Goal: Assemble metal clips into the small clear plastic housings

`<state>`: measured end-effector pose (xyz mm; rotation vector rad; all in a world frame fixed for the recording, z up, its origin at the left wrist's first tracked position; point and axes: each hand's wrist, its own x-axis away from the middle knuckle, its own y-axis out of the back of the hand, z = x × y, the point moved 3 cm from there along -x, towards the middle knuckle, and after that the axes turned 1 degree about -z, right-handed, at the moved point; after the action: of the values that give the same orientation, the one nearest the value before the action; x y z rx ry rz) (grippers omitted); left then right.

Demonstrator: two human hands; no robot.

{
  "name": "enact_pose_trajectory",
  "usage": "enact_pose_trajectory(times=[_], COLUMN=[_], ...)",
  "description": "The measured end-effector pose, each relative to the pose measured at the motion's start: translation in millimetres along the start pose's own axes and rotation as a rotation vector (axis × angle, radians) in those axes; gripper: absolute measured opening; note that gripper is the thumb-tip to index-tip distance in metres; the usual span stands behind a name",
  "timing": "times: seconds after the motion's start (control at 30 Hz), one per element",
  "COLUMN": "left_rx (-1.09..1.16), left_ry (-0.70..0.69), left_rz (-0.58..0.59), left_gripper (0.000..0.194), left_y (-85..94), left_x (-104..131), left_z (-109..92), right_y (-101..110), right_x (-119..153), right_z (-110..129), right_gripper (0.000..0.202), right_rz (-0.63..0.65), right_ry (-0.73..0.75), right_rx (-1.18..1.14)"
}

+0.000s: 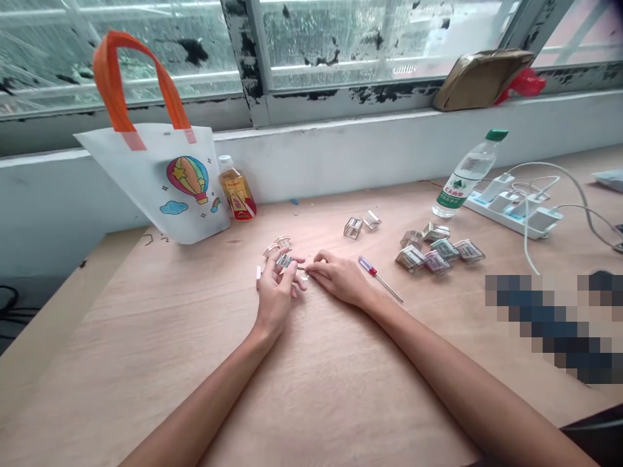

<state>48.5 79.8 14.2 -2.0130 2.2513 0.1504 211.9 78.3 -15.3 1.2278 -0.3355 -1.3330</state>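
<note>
One block [284, 261] sits in the half-curled left hand [276, 288], the right hand [337, 275] pinching a thin piece [301, 268] that a slip could drop.

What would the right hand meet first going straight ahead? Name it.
The right hand would probably meet the left hand first, which holds a small greyish piece close ahead; exact depth is unclear.

Thin piece [301, 268] at right grip [337, 275], too small to identify
</note>
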Motion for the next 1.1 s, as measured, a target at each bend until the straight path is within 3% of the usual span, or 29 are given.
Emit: enact_pose_trajectory(times=[0.2, 0.57, 0.67, 0.8, 0.9, 1.0, 1.1], left_rx=[0.003, -0.021, -0.051, -0.242, -0.534, -0.722, -0.758], left_ry=[0.018, 0.025, 0.029, -0.024, -0.123, -0.219, -0.26], left_rz=[0.032, 0.091, 0.12, 0.205, 0.241, 0.297, 0.376], left_gripper=[0.044, 0.043, 0.044, 0.045, 0.049, 0.052, 0.052], left_y=[-2.0, -5.0, -5.6, -7.7, -9.4, -12.7, -16.1], left_x=[-2, 0, 0, 2, 4, 7, 9], left_z=[5, 7, 9, 10, 10, 9, 8], right_y=[2, 2, 6, 17, 24, 32, 36], right_x=[-3, -2, -2, 13, 33, 47, 49], right_z=[-8, -16, -16, -20, -19, -14, -10], right_gripper=[0.024, 0.018, 0.018, 0.025, 0.037, 0.036, 0.031], right_rz=[-0.004, 0.003, -0.057, -0.245, -0.24, -0.211, -0.236], right_ry=[-0.113, -0.149, -0.175, -0.394, -0.574, -0.552, -0.463], right_rx=[-0.109, -0.134, -0.271, -0.742, -0.98, -0.975, -0.902])
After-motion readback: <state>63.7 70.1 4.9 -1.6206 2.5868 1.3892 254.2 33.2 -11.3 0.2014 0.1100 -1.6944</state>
